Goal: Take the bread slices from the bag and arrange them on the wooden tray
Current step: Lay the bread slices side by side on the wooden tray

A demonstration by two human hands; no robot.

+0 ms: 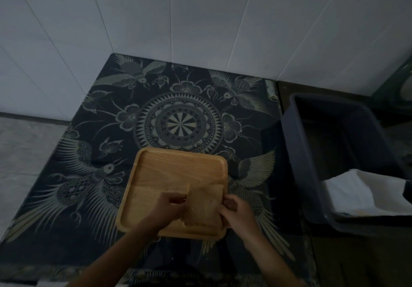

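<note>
At tray's near right corner: left hand (169,206) and right hand (236,211), fingers curled, each pinching a side of pale square bread slice (204,206) lying flat on square light wooden tray (178,168). Beneath: dark bird-patterned cloth (107,175). Right: dark plastic bin (330,153).

The dim light blurs the bread slices (201,204); the frame's right edge cuts the bin (330,153).

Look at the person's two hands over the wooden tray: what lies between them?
In the head view, a bread slice lies between the left hand and the right hand, both gripping its edges over the near right part of the wooden tray.
</note>
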